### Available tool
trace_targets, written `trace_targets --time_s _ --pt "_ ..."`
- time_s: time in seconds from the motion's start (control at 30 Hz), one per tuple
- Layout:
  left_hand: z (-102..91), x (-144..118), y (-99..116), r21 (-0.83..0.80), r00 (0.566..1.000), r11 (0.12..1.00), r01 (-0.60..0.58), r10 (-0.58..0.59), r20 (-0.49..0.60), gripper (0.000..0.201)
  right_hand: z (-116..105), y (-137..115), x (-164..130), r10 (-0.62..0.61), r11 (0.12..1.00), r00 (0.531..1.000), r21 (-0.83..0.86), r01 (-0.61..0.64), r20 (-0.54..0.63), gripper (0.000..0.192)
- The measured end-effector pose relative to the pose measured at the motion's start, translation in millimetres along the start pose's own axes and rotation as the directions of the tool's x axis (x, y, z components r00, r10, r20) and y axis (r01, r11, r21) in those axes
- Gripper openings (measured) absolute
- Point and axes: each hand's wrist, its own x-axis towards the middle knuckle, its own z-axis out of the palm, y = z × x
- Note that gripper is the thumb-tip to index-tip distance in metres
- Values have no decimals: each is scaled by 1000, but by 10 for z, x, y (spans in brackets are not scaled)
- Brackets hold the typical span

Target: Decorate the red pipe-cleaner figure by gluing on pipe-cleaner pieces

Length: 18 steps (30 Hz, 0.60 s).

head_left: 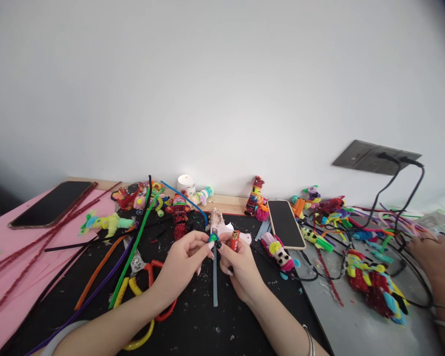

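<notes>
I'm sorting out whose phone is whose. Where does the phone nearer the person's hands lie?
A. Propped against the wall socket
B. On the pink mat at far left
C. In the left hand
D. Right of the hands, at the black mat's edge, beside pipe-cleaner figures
D: the phone lies flat, screen up, just right of the right hand, with pipe-cleaner figures beside it.

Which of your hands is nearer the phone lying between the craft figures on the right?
Right. The right hand sits just left of the phone; the left hand is farther left, beyond the small green piece both pinch.
</notes>
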Motion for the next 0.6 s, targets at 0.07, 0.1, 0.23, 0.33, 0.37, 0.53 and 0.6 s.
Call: trace_targets --time_s 0.07,0.1,0.23,0.33,0.37,0.53,0.6 --pt "-2 7 -9 1 1000 1000 2 -2 8 23 -8 3 2 2 1000 1000 -5 -2 -3 27" --pt "-3 9 -13 2 1000 1000 1 -1 11 23 -11 2 2 3 1000 1000 -7 -3 -5 28" --pt "-7 14 -26 3 1000 1000 -9 8 29 24 -11 -17 4 -6 1000 1000 -19 5 -25 29" --pt "-22 27 -30 0 999 1000 -18 18 37 25 -4 -41 11 -20 999 999 -30 18 -47 30" --pt "-32 35 -28 0 999 1000 -20 20 39 26 -2 -48 14 -18 999 999 -34 16 -48 30" --pt "-105 85 13 20 998 999 -31 29 56 29 1 -59 19 -10 998 999 -59 8 -38 29" --pt "-125 95 36 33 996 999 -26 23 85 29 1 -57 16 -10 998 999 -63 8 -38 29"
